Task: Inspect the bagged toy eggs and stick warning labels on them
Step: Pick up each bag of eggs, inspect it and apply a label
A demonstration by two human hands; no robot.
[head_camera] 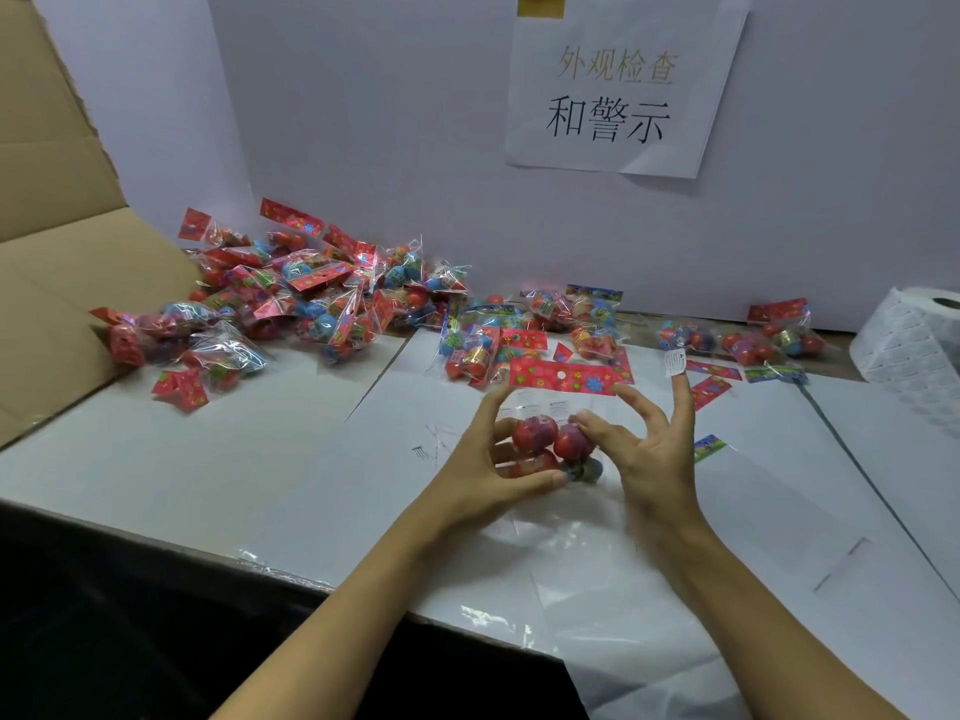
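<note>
The bag of toy eggs [550, 439] is held up just above the middle of the desk [291, 459], red card header [569, 375] at the far end, probably so the clear front faces the person for checking and labelling. The left hand [493, 459] grips it from the left, thumb under the eggs and fingers curled behind them. The right hand [644, 449] touches the eggs from the right with thumb and forefinger bent, the other fingers spread; a small white warning label [675, 362] sticks to one raised fingertip, apparently kept ready for pressing on. So the bag sits between both hands. Other bags [291, 304] lie heaped toward the desk's far left corner beside a cardboard box [47, 283], more along the far edge, and a paper roll [914, 335] stands at the right edge.
</note>
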